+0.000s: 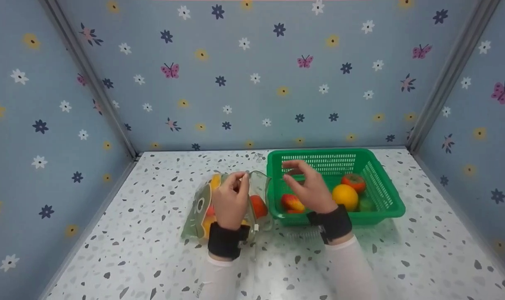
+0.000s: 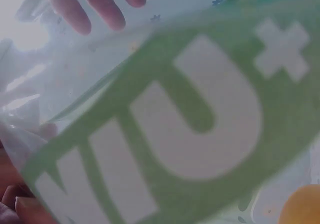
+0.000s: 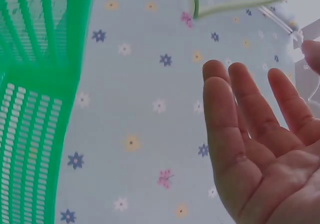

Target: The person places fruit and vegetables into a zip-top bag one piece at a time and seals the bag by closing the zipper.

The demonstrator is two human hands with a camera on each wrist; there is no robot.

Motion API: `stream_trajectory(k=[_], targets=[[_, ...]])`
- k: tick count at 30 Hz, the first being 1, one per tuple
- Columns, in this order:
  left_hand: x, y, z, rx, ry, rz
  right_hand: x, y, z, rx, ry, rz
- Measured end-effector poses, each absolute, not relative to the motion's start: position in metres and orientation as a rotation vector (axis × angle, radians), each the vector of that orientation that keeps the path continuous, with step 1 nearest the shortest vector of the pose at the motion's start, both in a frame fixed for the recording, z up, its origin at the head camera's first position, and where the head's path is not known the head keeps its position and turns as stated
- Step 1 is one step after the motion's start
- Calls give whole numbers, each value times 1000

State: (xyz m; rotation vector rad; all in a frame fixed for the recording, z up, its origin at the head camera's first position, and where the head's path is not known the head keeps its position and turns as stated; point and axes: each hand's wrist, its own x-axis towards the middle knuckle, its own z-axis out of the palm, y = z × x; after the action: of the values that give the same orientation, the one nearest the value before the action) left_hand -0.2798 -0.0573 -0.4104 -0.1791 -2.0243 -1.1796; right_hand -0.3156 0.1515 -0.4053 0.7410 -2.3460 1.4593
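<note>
My left hand (image 1: pixel 231 204) pinches the top edge of a clear plastic bag (image 1: pixel 192 223) with green print, thumb against fingers. Inside the bag, which stands on the table with its mouth toward the basket, are a red-orange fruit (image 1: pixel 258 206) and several yellow and orange ones. In the left wrist view the bag's green printed panel (image 2: pixel 235 149) fills most of the picture. Over the left side of a green basket (image 1: pixel 385 214) hovers my right hand (image 1: pixel 312 189), fingers spread and slightly bent, holding nothing. The right wrist view shows its palm (image 3: pixel 295 184) and parted fingers.
In the basket lie a red-and-yellow fruit (image 1: pixel 292 202), an orange (image 1: pixel 345 197), a persimmon (image 1: pixel 355 182) and a green fruit (image 1: pixel 365 205). The speckled white table (image 1: pixel 152 266) is enclosed by flower-patterned panels (image 1: pixel 252 83) at the back and both sides.
</note>
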Motion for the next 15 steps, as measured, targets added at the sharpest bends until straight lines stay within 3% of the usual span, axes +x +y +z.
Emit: stream_trajectory(k=[15], targets=[[-280,-55,-412,-182,-2003,-1140,-374,184,-400,643,-2873,1093]])
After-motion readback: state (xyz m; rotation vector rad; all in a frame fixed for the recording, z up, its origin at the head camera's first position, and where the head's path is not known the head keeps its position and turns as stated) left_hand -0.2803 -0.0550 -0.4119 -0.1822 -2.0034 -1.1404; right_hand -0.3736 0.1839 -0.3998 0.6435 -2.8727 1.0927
